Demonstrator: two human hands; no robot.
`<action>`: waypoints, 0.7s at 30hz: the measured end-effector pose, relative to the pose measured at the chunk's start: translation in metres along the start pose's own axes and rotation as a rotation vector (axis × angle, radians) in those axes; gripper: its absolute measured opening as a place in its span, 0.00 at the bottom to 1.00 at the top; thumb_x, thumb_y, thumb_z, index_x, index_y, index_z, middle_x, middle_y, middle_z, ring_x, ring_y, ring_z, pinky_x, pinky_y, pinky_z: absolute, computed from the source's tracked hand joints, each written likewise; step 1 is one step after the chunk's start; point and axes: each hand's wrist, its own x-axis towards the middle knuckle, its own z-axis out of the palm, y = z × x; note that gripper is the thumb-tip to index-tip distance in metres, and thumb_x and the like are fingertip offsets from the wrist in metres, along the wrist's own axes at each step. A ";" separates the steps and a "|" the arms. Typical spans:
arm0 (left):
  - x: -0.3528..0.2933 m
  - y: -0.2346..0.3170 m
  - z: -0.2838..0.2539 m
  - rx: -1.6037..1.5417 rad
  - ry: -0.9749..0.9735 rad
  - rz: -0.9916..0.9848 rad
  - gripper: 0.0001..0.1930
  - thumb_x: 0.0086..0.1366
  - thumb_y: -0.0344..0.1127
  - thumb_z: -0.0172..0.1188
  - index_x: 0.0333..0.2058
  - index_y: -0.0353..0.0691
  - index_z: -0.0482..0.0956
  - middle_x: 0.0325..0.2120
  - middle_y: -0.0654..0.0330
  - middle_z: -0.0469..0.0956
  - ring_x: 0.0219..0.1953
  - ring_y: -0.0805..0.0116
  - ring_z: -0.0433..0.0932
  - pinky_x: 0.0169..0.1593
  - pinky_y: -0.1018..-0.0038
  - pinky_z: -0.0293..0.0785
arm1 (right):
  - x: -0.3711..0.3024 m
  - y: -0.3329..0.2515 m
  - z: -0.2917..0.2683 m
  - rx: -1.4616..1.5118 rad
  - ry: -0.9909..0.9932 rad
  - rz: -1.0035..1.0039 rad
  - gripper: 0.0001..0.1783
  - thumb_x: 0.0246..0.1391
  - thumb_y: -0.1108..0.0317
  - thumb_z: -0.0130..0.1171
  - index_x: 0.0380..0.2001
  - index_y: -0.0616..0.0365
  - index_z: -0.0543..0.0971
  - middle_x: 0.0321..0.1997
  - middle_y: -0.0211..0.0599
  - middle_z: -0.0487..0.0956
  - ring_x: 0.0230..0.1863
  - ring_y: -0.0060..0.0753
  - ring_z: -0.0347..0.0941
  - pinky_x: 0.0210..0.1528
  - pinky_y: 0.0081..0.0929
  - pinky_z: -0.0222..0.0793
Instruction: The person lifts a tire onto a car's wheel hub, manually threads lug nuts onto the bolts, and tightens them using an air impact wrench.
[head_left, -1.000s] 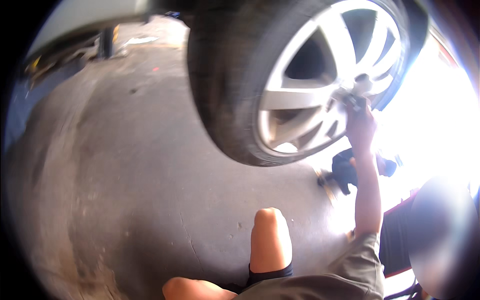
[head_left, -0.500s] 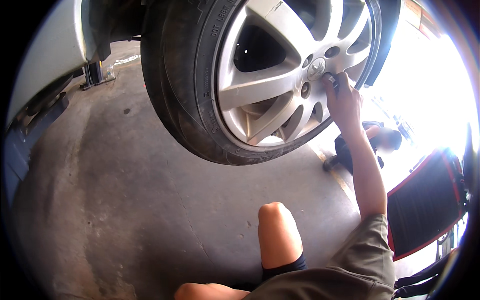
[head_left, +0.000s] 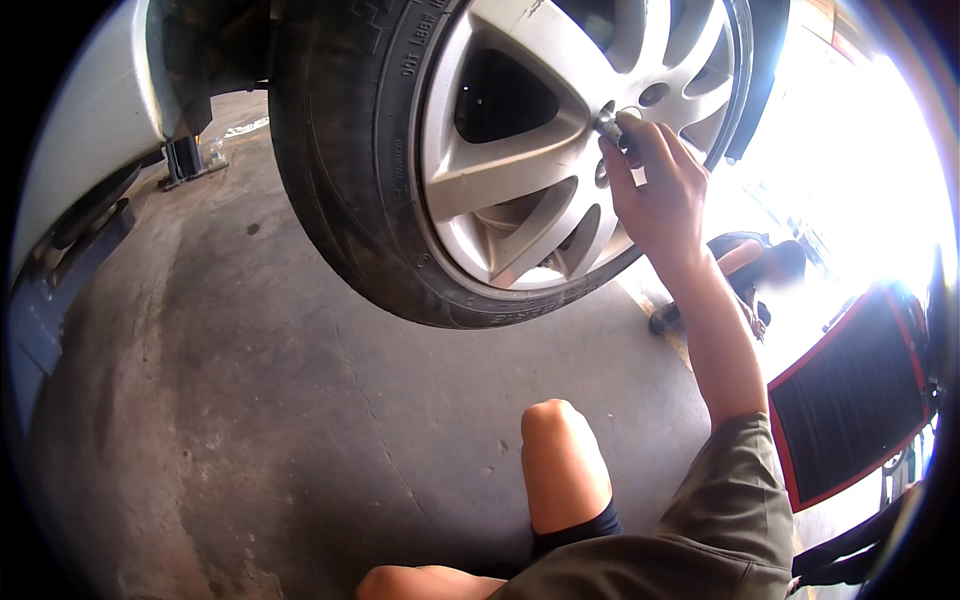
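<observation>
The right hand [head_left: 662,190] is closing its thumb and fingers around a small metal piece [head_left: 609,126], whose silvery end is showing beyond the fingertips and whose darker part is lying between them. The piece is sitting right at the middle of the wheel [head_left: 500,180], its silvery end pointing toward the upper left; whether it is entering a hole cannot be told, as the fingers are partly covering the spot. What the left hand is gripping cannot be told either, since it is lying outside the view. Just above and to the right of the hand, a round hole [head_left: 653,95] is showing in the wheel's centre. Silver spokes are fanning out from there, and a black tyre [head_left: 345,200] is encircling them, appearing to hang clear of the floor [head_left: 280,400]. From below the wheel, on its right, the bare forearm [head_left: 720,335] is reaching up out of an olive-brown sleeve [head_left: 735,470]. Directly below the wheel, a bent knee [head_left: 550,420] is jutting out of black shorts [head_left: 580,525]. Right of the wheel and lower, another person [head_left: 742,258] in dark clothing is crouching against strong glare, and nearer, a black panel [head_left: 850,400] with red edging is standing tilted. Left of the wheel, a pale vehicle body [head_left: 90,120] is stretching along the edge of the view, with a dark stand [head_left: 183,160] resting on the floor beyond it and a blue-grey metal part [head_left: 38,330] showing lower down.
</observation>
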 end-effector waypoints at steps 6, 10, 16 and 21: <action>0.001 -0.001 -0.004 0.000 -0.002 -0.006 0.29 0.57 0.50 0.66 0.53 0.39 0.77 0.39 0.49 0.83 0.41 0.46 0.82 0.45 0.53 0.77 | 0.002 -0.002 0.010 -0.038 0.040 0.086 0.09 0.58 0.66 0.67 0.35 0.59 0.79 0.26 0.37 0.83 0.25 0.37 0.82 0.29 0.32 0.76; 0.002 0.000 -0.006 0.002 -0.003 0.001 0.30 0.57 0.50 0.66 0.54 0.39 0.76 0.39 0.49 0.84 0.41 0.46 0.82 0.45 0.53 0.77 | 0.009 0.001 0.011 -0.025 0.010 0.083 0.15 0.60 0.60 0.68 0.30 0.59 0.77 0.22 0.37 0.81 0.22 0.35 0.81 0.25 0.31 0.73; 0.003 0.000 -0.006 0.007 -0.009 0.011 0.31 0.56 0.51 0.67 0.54 0.39 0.76 0.38 0.48 0.84 0.40 0.45 0.83 0.44 0.53 0.77 | 0.009 0.000 0.013 -0.080 -0.053 0.123 0.13 0.60 0.62 0.67 0.39 0.58 0.77 0.22 0.36 0.80 0.23 0.39 0.81 0.26 0.32 0.74; 0.001 -0.001 -0.007 -0.001 -0.012 -0.001 0.32 0.56 0.52 0.67 0.55 0.40 0.76 0.38 0.48 0.84 0.40 0.45 0.83 0.44 0.53 0.78 | 0.007 -0.006 0.021 -0.017 0.067 0.012 0.09 0.60 0.66 0.65 0.39 0.58 0.77 0.23 0.37 0.80 0.22 0.41 0.80 0.26 0.35 0.74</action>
